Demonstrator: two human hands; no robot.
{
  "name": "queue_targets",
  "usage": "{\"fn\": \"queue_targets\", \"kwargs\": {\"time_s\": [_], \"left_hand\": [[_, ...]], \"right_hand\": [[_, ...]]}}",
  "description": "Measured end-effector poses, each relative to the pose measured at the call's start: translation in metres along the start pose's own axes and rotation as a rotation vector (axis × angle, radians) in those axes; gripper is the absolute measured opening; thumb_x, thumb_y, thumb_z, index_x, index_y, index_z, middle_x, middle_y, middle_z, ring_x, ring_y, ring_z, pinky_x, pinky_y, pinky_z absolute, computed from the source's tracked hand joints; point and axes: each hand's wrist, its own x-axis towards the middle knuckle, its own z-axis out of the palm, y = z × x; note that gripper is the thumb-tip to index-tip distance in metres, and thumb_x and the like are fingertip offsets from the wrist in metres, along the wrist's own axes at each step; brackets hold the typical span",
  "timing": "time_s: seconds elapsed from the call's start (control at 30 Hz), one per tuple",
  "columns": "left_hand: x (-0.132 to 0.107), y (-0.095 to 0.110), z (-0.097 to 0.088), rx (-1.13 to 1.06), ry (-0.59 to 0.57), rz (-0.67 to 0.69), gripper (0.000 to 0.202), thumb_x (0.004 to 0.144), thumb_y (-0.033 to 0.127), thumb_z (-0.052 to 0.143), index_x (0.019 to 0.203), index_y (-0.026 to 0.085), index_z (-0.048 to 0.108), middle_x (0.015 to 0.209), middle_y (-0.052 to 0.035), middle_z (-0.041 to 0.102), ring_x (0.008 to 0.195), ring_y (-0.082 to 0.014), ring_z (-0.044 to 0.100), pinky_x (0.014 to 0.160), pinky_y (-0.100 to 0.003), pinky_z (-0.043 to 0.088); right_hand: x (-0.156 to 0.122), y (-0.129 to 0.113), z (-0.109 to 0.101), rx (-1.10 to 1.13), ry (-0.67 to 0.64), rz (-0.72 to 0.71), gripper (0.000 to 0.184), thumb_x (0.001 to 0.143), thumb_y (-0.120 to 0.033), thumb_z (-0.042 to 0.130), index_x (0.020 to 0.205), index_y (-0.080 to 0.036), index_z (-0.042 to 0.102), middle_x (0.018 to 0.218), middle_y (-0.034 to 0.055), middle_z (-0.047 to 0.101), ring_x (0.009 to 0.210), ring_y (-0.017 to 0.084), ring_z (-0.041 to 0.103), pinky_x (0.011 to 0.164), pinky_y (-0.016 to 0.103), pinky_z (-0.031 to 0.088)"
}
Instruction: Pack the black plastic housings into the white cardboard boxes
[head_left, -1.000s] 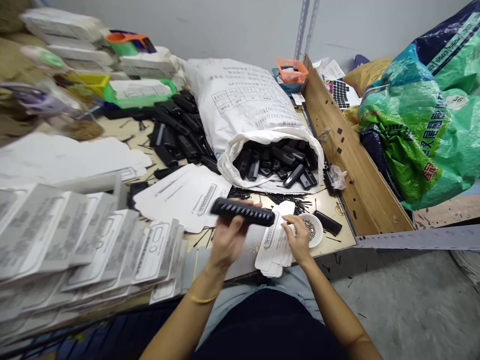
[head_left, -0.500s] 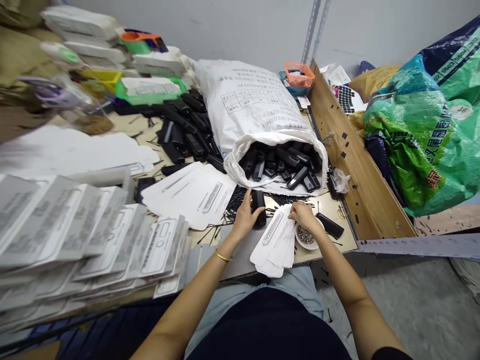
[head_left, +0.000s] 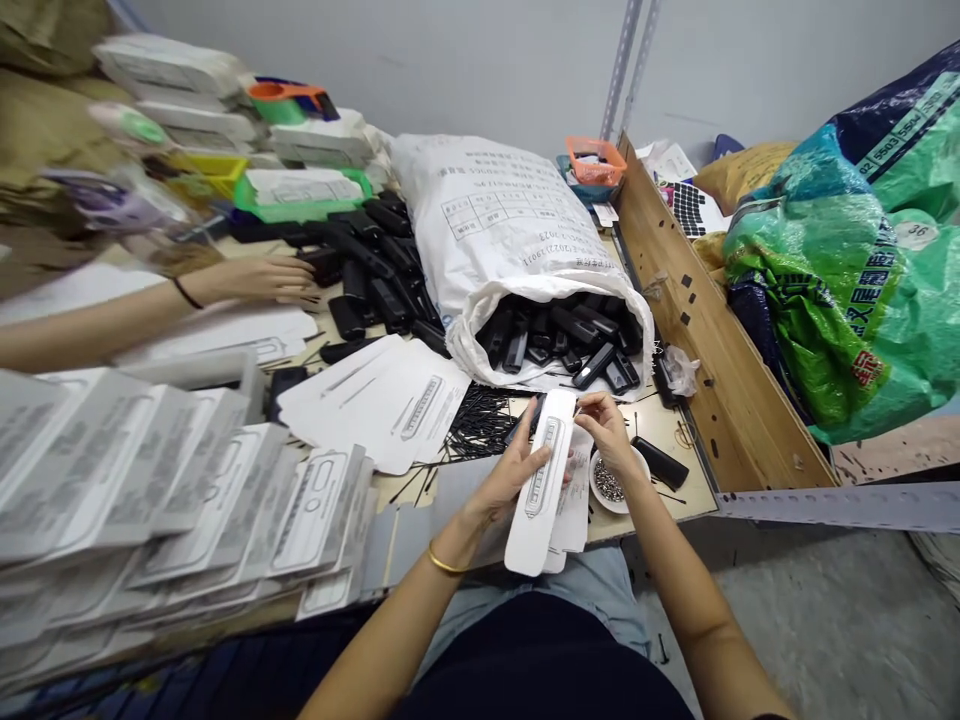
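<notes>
My left hand is closed, its thumb lying over a flat white printed carton that stands tilted up. Part of a black plastic case shows behind the carton, within the same hand. At the carton's top edge, the fingers of my right hand are pinched together. More flat white cartons lie underneath. Under my right wrist sits a white bowl of small metal parts. Beside it rests a black case.
A white sack lies with its mouth toward me, full of black cases. Thin black sticks are strewn before it. Stacked printed boxes stand at left. Another person's hand reaches toward piled cases. A wooden board borders the right.
My right hand has lifted a carton off the pile, and my left hand has closed on it while keeping the black case. Another person's arm has come in from the left.
</notes>
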Motion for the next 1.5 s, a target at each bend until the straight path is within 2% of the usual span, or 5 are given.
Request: {"fn": "queue_targets", "kwargs": {"time_s": [0.83, 1.07, 1.2, 1.33, 1.5], "left_hand": [[-0.004, -0.006, -0.016, 0.203, 0.2, 0.189, 0.112, 0.068, 0.017, 0.075, 0.148, 0.026, -0.003, 0.097, -0.0057, 0.071, 0.083, -0.0183, 0.068, 0.077, -0.028, 0.051], [-0.024, -0.012, -0.033, 0.303, 0.32, 0.429, 0.072, 0.06, 0.015, 0.078, 0.125, 0.027, 0.052, 0.124, -0.0097, 0.057, 0.116, -0.0261, 0.054, 0.095, -0.036, 0.046], [-0.029, -0.006, -0.038, 0.465, 0.324, 0.621, 0.046, 0.049, 0.009, 0.081, 0.09, 0.022, 0.063, 0.118, -0.0106, 0.058, 0.129, -0.0299, 0.04, 0.108, -0.042, 0.032], [-0.028, 0.011, -0.052, 0.502, 0.683, 0.615, 0.071, 0.05, 0.013, 0.081, 0.114, 0.024, 0.051, 0.108, -0.0056, 0.06, 0.113, -0.0266, 0.053, 0.103, -0.038, 0.036], [-0.021, 0.015, -0.066, 0.757, 0.7, 0.509, 0.067, 0.052, 0.018, 0.079, 0.114, 0.023, 0.053, 0.117, -0.0087, 0.057, 0.12, -0.0311, 0.047, 0.107, -0.041, 0.029]], "right_hand": [[-0.035, 0.01, 0.054, -0.027, 0.057, 0.1, 0.021, 0.083, -0.04, 0.056, 0.085, -0.02, 0.061, 0.087, 0.0024, 0.064, 0.08, 0.016, 0.058, 0.073, 0.028, 0.047], [-0.013, 0.018, 0.061, -0.007, 0.113, 0.141, 0.028, 0.083, -0.045, 0.054, 0.089, -0.019, 0.061, 0.079, 0.001, 0.063, 0.068, 0.014, 0.055, 0.061, 0.025, 0.045], [0.006, 0.028, 0.081, -0.337, -0.188, -0.024, 0.029, 0.093, -0.036, 0.04, 0.081, -0.019, 0.061, 0.073, 0.0004, 0.061, 0.071, 0.015, 0.054, 0.067, 0.026, 0.044], [0.031, 0.04, 0.084, -1.095, -0.682, -0.326, 0.019, 0.09, -0.016, 0.044, 0.093, -0.019, 0.062, 0.095, 0.007, 0.064, 0.096, 0.02, 0.053, 0.094, 0.039, 0.036], [0.056, 0.053, 0.07, -1.335, -0.923, -0.468, 0.023, 0.092, -0.014, 0.04, 0.099, -0.017, 0.062, 0.102, 0.0106, 0.063, 0.101, 0.022, 0.053, 0.101, 0.044, 0.029]]}}
